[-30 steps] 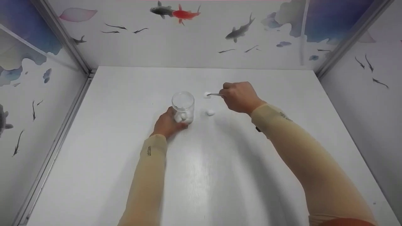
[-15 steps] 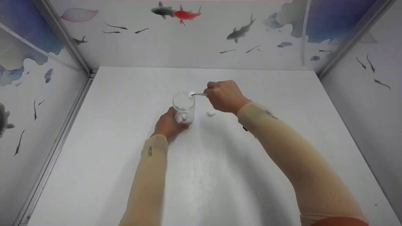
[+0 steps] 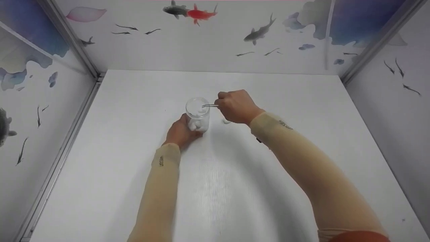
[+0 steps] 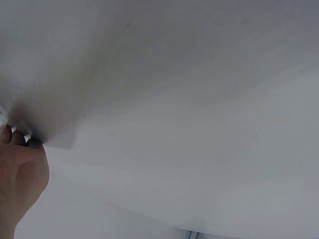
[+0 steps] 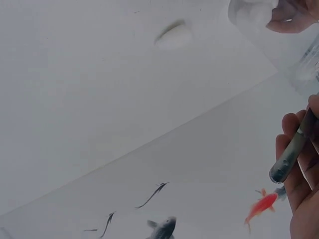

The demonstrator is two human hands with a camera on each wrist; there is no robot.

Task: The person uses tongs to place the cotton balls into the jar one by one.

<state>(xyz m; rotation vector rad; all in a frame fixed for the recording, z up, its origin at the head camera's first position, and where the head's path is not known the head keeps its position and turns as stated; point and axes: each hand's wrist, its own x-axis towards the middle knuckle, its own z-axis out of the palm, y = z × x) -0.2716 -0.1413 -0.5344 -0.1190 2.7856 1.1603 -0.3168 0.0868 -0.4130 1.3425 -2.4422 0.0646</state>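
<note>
My left hand (image 3: 181, 132) holds a clear jar (image 3: 204, 123) upright on the white table, gripping it low from the left. Several white cotton balls (image 3: 196, 125) lie in the bottom of the jar. My right hand (image 3: 238, 106) pinches metal tweezers (image 3: 211, 105), whose tips reach over the jar's open mouth. A white cotton ball (image 3: 200, 110) shows just below those tips. Another cotton ball (image 5: 174, 36) lies on the table, partly hidden by my right hand in the head view. In the left wrist view only part of my left hand (image 4: 24, 172) shows, at the left edge.
The white table (image 3: 134, 101) is bounded by panels printed with fish at the back (image 3: 208, 50) and both sides. Metal frame posts (image 3: 72, 40) stand at the corners.
My right hand has carried the tweezers and a cotton ball left from the table to the jar, and the tips have then lowered into its mouth. My left hand has stayed on the jar.
</note>
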